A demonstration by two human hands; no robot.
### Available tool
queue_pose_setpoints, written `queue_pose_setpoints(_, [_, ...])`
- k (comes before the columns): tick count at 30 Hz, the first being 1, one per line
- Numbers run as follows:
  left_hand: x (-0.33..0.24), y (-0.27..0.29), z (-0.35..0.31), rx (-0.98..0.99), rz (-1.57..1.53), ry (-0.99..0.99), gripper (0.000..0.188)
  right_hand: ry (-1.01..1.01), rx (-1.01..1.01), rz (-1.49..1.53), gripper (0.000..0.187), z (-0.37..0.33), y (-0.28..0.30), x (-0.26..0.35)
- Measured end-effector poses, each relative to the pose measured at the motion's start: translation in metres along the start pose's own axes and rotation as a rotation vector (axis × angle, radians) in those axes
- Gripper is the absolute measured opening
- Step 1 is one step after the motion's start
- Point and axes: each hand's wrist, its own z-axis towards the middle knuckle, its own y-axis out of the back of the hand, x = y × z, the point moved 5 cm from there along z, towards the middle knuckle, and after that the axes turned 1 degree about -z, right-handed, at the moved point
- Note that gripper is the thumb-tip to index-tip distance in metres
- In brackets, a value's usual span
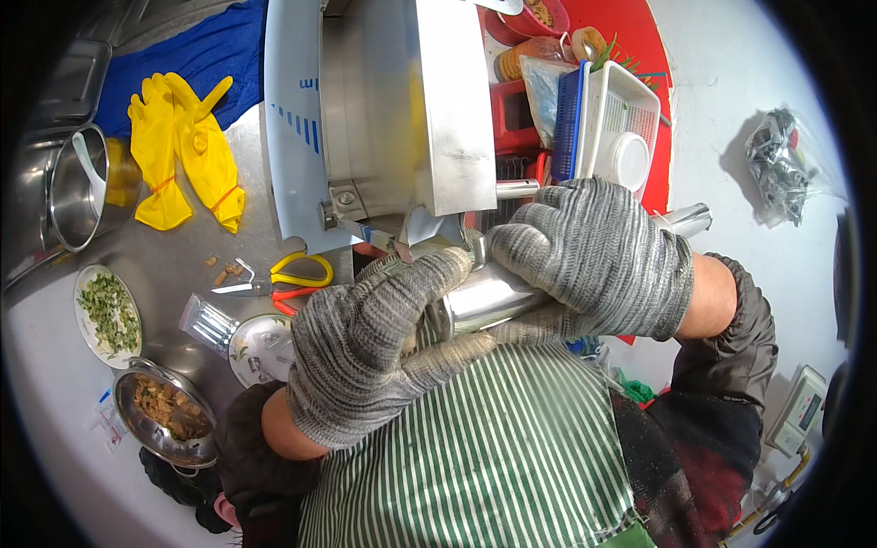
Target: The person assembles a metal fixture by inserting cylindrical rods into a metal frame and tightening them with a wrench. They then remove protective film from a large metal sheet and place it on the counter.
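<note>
Metal cylinder (498,297) is between my hands, in front of my striped apron (466,447), just below the near edge of the steel housing (461,119). Can't tell if the two touch.

Left hand (379,342): wrapped round its left end, fingers over and under. Right hand (594,251): curled over its right part, fingertips underneath. Both gripping, knit gloves on.

Handling guess: stiff, moderately heavy, hard to damage, slick where polished. I'd take it round the barrel near both ends, palms under, since knit may slide on bare metal.

Left of the housing, steel bench (251,183): scissors (272,282) toward its near edge, close to my left hand; yellow gloves (196,151) farther back, beside the blue cloth (206,59).

Right of the housing, red bench (658,50): blue basket (568,119) and white basket (630,105) side by side near its right edge.
</note>
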Motion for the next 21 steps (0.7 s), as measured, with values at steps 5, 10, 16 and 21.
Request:
queue_pose_setpoints(5, [-0.004,0.005,-0.002,0.039,0.194,0.039,0.068,0.039,0.031,0.070,0.060,-0.001,-0.006,0.000])
queue_pose_setpoints(10, [-0.007,0.011,-0.002,-0.129,0.164,-0.013,0.067,-0.077,-0.245,0.134,0.074,-0.006,0.004,-0.004])
queue_pose_setpoints(16, [0.002,0.007,-0.002,-0.197,-0.119,0.129,0.061,-0.156,-0.406,0.225,0.072,-0.005,0.005,-0.009])
queue_pose_setpoints(21, [0.008,0.001,-0.003,-0.240,-0.364,0.233,0.061,-0.205,-0.331,0.347,0.072,0.003,0.003,-0.019])
